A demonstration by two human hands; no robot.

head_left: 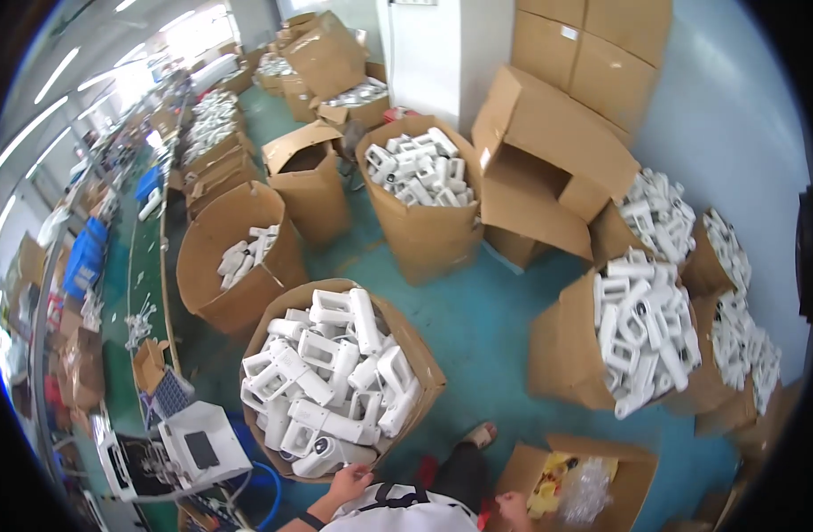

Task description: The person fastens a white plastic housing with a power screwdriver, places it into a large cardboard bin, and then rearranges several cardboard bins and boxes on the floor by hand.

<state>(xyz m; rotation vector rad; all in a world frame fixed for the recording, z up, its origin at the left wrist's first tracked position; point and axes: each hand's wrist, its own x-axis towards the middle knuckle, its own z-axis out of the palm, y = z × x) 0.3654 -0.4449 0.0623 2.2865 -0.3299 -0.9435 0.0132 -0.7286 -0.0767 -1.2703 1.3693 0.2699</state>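
My left hand (350,481) is at the near rim of a large brown carton (415,341), its fingers bent together; what they hold, if anything, is too small to make out. Right beside it lies a white plastic housing with a dark round end (322,455). White handle-shaped housings (322,355) with rectangular openings fill this carton in a loose heap. Low on my right, my right hand (514,508) hangs with loosely bent fingers and nothing visible in them. Close to that hand are a bit of red material (484,516) and an open carton (632,474) of clear plastic wrap (586,496) and yellow pieces.
More cartons of white housings stand ahead (424,235) and at the right (561,346). A part-filled carton (216,257) is at the left, beside a long green conveyor (145,266). A white machine with its lid raised (202,443) is near left. A big flapped box (548,151) leans by the wall.
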